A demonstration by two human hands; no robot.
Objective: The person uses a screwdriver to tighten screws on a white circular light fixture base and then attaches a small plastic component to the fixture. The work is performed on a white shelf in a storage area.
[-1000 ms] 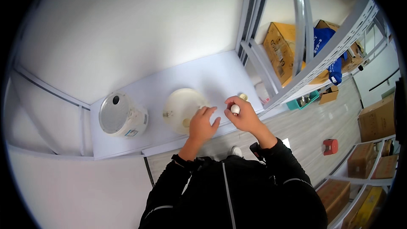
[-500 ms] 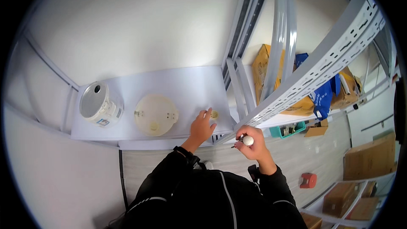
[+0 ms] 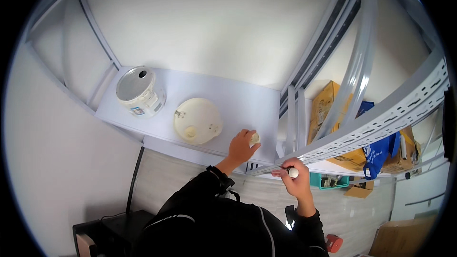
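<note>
On the right part of the shelf, my left hand has its thumb and fingers closed around the edge of a small round pale-yellow cap. My right hand, over the shelf's front right corner, is wrapped round a slim tool with a white rounded end. The rest of that tool is mostly hidden by the fingers. A large cream bucket lid lies flat to the left of my left hand, with a pale round patch near its front edge. Farther left stands a white bucket with a grey top and a dark round hole.
A perforated grey metal post slants past my right hand. Beyond it are a yellow carton, blue bags and a teal bin. A red stool stands on the floor at the lower right.
The view has shifted, so the shelf appears farther right and lower. My left hand has gone from beside the small cap to closing around it. My right hand keeps its tool.
</note>
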